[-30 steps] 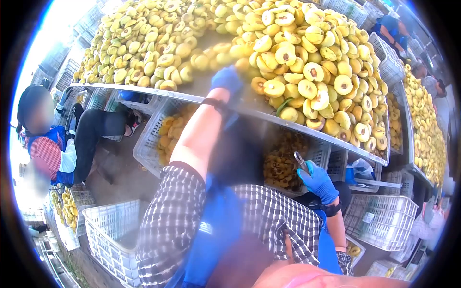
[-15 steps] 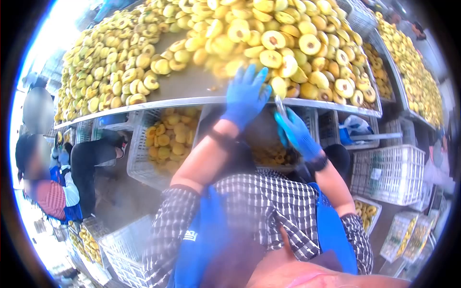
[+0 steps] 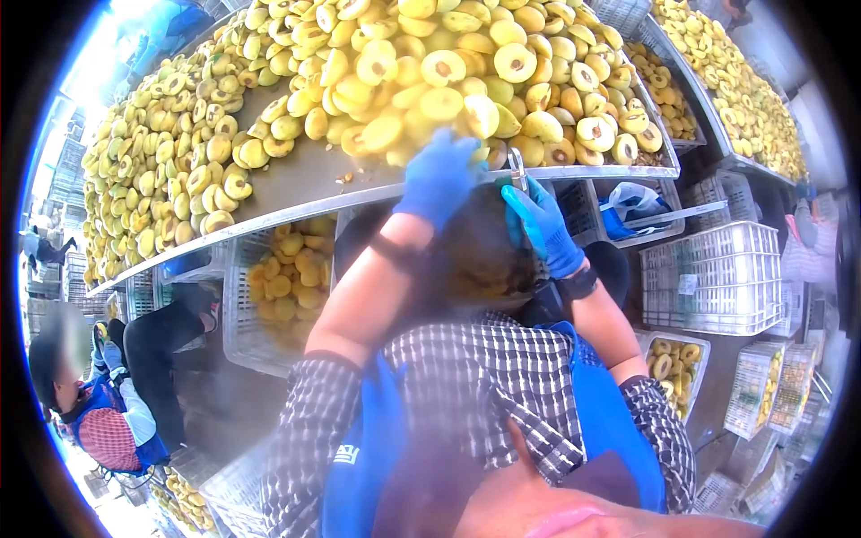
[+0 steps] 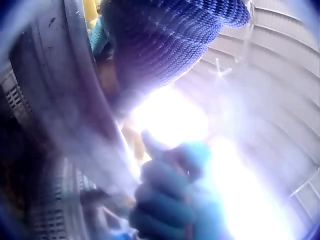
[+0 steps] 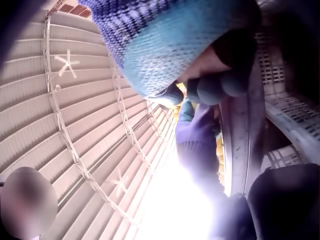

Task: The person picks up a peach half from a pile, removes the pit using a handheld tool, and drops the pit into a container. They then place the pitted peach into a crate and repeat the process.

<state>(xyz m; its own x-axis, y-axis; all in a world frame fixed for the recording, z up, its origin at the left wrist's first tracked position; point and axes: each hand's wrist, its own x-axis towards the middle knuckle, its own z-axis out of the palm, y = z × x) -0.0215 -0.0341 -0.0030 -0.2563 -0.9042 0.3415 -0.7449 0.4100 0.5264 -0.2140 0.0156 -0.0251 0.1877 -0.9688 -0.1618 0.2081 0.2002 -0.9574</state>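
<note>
Halved yellow peaches [image 3: 516, 63] are heaped on a metal-edged table [image 3: 314, 202]. My gloved left hand [image 3: 439, 175] is over the table's near rim, right beside the heap and slightly blurred. Its fingertips point toward my right hand; whether they hold a peach I cannot tell. My gloved right hand [image 3: 545, 224], just below the rim, grips a metal tool [image 3: 516, 166] with a looped tip pointing up. In the right wrist view, the left hand [image 5: 195, 140] is close to the curled right fingers [image 5: 210, 90]. Bright glare washes over part of the left wrist view.
Under the table are a crate of peach halves [image 3: 287, 278] and a container of brownish pieces, partly hidden by my arms. A white crate [image 3: 708, 278] stands at the right. Another person [image 3: 108, 421] sits at the left. A second table of fruit [image 3: 735, 90] is at the far right.
My left hand has come back from among the peaches to the table's near rim. My right hand has risen from below to the rim with the tool. The head view has shifted.
</note>
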